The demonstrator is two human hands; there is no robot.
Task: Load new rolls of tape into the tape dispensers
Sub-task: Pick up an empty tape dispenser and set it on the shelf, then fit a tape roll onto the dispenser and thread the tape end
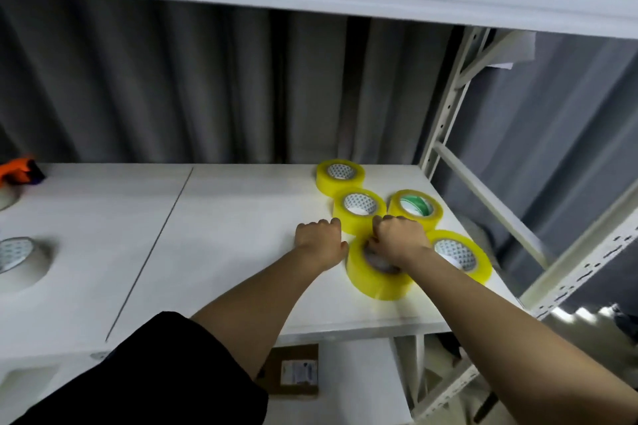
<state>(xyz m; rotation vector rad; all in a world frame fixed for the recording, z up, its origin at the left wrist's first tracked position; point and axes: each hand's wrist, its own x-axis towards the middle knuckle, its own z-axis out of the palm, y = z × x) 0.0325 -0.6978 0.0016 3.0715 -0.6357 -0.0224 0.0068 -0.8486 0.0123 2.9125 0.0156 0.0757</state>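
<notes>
Several yellow tape rolls lie at the right end of the white shelf board (224, 217). The nearest yellow roll (374, 281) is tilted up off the board, and my right hand (400, 240) grips it with fingers hooked into its core. My left hand (319, 235) sits just left of it on the board, fingers curled under and holding nothing, close to another yellow roll (359, 210). An orange tape dispenser (20, 171) lies at the far left edge, partly cut off.
Two pale tape rolls (20, 259) sit at the left of the board. A grey curtain hangs behind. A white metal rack post (445, 114) and diagonal braces stand at the right. A cardboard box (293, 373) lies below the shelf.
</notes>
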